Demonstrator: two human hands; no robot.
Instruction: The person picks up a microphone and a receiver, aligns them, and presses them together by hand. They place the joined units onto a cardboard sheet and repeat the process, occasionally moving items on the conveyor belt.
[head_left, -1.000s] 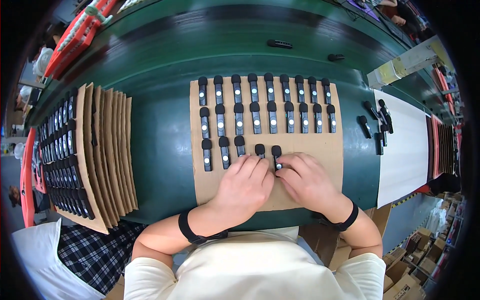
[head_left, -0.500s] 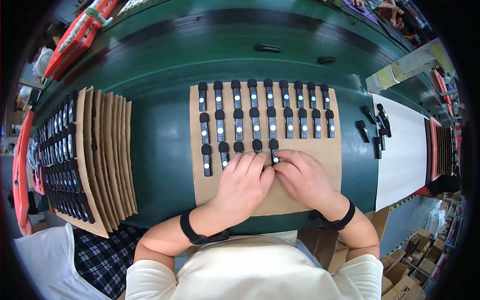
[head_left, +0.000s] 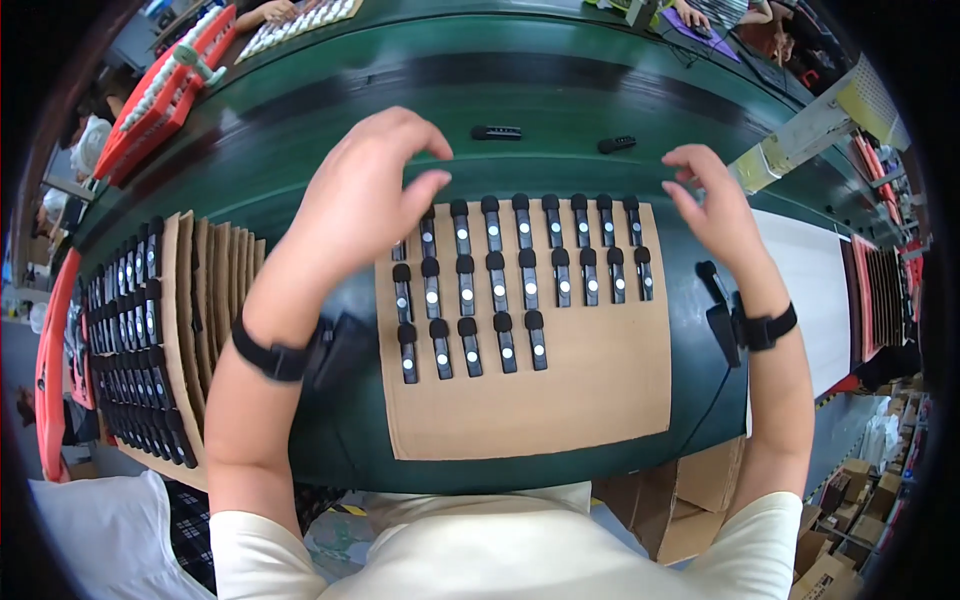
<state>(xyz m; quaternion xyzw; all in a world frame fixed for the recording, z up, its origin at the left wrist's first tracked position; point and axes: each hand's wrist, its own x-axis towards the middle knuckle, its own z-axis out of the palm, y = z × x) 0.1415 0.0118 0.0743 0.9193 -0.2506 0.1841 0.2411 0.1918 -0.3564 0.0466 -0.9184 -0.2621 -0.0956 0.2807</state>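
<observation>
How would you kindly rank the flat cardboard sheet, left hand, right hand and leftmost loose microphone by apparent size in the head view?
Flat cardboard sheet
Left hand, perhaps partly through nearness
Right hand
Leftmost loose microphone

"And our vantage point?"

"Left fisheye on the wearer's head, facing down and slightly forward!"

"How near?"

"Close! Left hand (head_left: 372, 185) and right hand (head_left: 714, 205) loom large, cardboard sheet (head_left: 600, 380) mid-frame, green table (head_left: 690, 335) curving away toward the rim!"
</observation>
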